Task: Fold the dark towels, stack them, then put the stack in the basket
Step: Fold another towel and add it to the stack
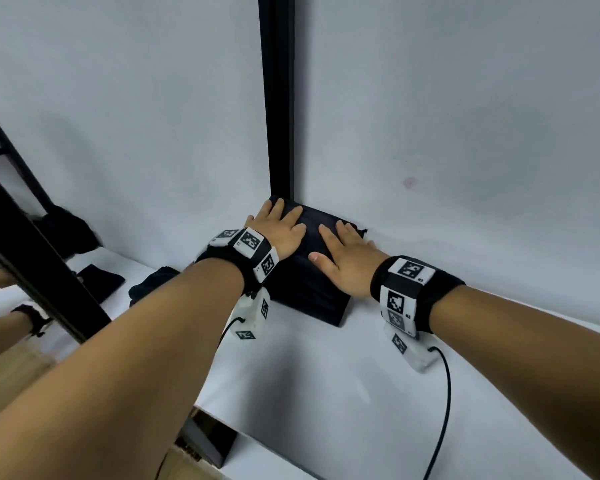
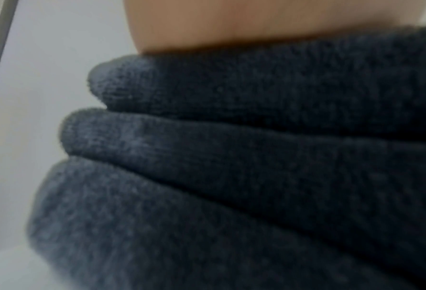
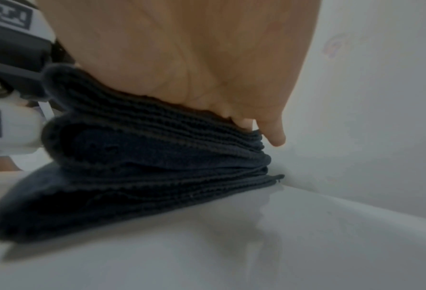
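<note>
Both your hands lie flat, fingers straight, pressing on top of the stack (image 1: 309, 289), gripping nothing: left hand (image 1: 280, 230) at the stack's 10 o'clock corner, right hand (image 1: 343, 258) toward its 3 o'clock side. The stack sits on the table (image 1: 326, 393), jammed into the back corner against the wall (image 1: 465, 116) and the black post (image 1: 279, 98). The risks, as I judge them: the right wrist view shows layer edges fanned out and the bottom one sticking out toward the wall, so lifting from the top alone likely sheds lower layers. Get fingers under the bottom towel first. Left wrist view shows rounded, puffy folds; ease off the press and they may spring and skew. A loose towel (image 1: 153, 284) sits at 9 o'clock of the stack, looks unfolded, so the stack may not be complete. A flatter dark piece (image 1: 101, 280) lies beyond it. No basket in view, so carry blind at your peril.
</note>
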A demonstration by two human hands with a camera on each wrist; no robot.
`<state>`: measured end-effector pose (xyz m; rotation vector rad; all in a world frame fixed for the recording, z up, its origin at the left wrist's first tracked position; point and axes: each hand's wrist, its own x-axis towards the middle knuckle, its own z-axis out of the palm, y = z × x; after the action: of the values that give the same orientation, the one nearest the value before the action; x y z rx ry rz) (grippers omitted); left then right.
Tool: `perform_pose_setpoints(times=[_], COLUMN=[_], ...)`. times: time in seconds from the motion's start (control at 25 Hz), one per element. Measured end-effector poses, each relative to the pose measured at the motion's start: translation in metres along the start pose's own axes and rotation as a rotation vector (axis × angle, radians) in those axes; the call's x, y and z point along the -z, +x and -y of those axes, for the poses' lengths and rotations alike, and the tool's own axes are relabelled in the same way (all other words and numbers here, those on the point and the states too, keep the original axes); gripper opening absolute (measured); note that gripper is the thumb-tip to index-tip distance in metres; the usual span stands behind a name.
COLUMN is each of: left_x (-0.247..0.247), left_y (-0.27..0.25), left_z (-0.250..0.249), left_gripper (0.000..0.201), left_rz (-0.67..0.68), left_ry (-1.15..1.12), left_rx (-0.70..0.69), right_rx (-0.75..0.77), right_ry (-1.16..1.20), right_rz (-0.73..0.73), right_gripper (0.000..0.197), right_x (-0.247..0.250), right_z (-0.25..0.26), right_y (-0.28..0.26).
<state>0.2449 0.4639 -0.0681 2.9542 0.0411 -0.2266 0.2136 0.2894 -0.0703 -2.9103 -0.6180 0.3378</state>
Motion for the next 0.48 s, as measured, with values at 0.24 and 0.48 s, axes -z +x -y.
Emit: perform_pose_setpoints(times=[0.24,0.48], left_x=[-0.010,-0.008], left_y=[-0.009,-0.009], left_z=[0.001,0.000], left_gripper=[0.058,0.051], left_rz=[-0.173,-0.199], left_ry=[0.062,0.110], left_rx=[-0.077,-0.120], right_rx=[-0.044,-0.052], right_ry=[-0.020,0.342], right_rz=[0.023,-0.183], right_gripper=[0.069,0.063], right_x=[-0.002,0.027], right_z=[0.004,-0.004], right_y=[-0.005,-0.038])
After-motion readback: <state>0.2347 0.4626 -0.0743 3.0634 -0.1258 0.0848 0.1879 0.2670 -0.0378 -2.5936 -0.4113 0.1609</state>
